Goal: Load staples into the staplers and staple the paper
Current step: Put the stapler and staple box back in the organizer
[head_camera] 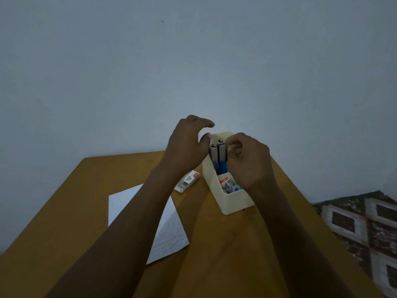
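Note:
A cream plastic organizer [233,202] stands on the wooden table [225,244]. Two blue staplers [218,154] stand upright in its rear compartment, metal ends up. My right hand [249,160] pinches the top of the right stapler. My left hand [185,147] hovers at the left stapler with its fingers curled and spread, the thumb close to the metal top. Small staple boxes [228,184] fill the front compartment. Another staple box [187,181] lies on the table, left of the organizer. A white sheet of paper [165,229] lies partly under my left forearm.
A plain pale wall rises behind the table's far edge. A patterned brown and white cloth [363,231] lies to the right of the table. The room is dim.

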`<state>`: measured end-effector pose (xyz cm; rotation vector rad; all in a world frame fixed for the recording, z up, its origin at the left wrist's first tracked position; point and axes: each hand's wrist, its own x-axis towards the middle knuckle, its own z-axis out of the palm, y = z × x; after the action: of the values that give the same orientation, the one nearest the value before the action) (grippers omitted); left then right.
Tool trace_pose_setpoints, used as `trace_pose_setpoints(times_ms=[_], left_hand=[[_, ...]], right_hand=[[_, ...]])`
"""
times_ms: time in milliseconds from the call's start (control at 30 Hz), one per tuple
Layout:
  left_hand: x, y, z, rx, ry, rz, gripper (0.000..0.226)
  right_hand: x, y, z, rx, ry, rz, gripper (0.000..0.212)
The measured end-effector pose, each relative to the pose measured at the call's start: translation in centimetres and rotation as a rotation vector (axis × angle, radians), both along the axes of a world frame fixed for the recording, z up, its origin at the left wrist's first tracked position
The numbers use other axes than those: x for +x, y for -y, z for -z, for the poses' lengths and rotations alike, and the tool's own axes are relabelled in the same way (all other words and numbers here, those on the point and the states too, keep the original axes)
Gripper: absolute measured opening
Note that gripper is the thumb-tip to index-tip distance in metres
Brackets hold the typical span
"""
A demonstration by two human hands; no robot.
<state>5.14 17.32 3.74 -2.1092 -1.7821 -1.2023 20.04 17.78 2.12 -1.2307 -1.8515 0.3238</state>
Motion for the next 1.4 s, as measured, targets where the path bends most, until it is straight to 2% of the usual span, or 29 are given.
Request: trace_pose_setpoints(times_ms=[133, 200, 300, 400, 600, 667, 867, 1033, 1133, 1233, 1333, 1400], left_hand=[[-3.4, 2.1, -0.1, -0.012, 0.091, -0.047, 0.026], [-5.3, 3.1, 0.5, -0.047, 0.116, -0.082, 0.025], [-8.0, 4.4, 2.2, -0.131, 0.126, -0.116, 0.025], [-9.9, 5.5, 4.0, -0.198, 0.145, -0.130, 0.024], [-11.8, 6.6, 8.0, -0.337, 0.172, -0.117, 0.026], [-12.1, 6.6, 8.9, -0.361, 0.194, -0.116, 0.026], [-12.5, 7.0, 10.3, -0.368, 0.239, -0.091, 0.031], [-12.3, 7.1, 11.0, -0.404, 0.233, -0.084, 0.044], [-12.2, 7.1, 11.4, -0.405, 0.235, -0.088, 0.052], [-11.9, 7.2, 11.3, -0.374, 0.261, -0.075, 0.047], [-11.8, 7.3, 11.1, -0.344, 0.320, -0.066, 0.034], [-11.9, 7.3, 11.1, -0.345, 0.344, -0.072, 0.034]], right_hand=[[-3.2, 1.4, -0.2, 0.051, -0.028, -0.123, 0.018], [-5.0, 1.9, 0.1, -0.004, 0.066, -0.198, 0.025], [-7.0, 2.1, 1.3, -0.170, 0.306, -0.295, 0.038], [-8.4, 2.0, 3.1, -0.302, 0.394, -0.349, 0.055], [-10.5, -0.6, 6.4, -0.322, 0.643, -0.317, 0.069], [-10.5, -1.3, 7.7, -0.300, 0.680, -0.306, 0.067], [-10.6, -2.7, 10.0, -0.117, 0.593, -0.301, 0.047], [-10.6, -2.7, 11.6, 0.185, 0.563, -0.344, 0.032], [-10.8, -2.6, 11.8, 0.224, 0.551, -0.384, 0.030], [-10.8, -2.0, 11.4, 0.255, 0.551, -0.470, 0.034], [-10.7, -0.6, 10.4, 0.350, 0.438, -0.532, 0.026], [-10.7, -0.2, 10.1, 0.370, 0.403, -0.547, 0.029]])
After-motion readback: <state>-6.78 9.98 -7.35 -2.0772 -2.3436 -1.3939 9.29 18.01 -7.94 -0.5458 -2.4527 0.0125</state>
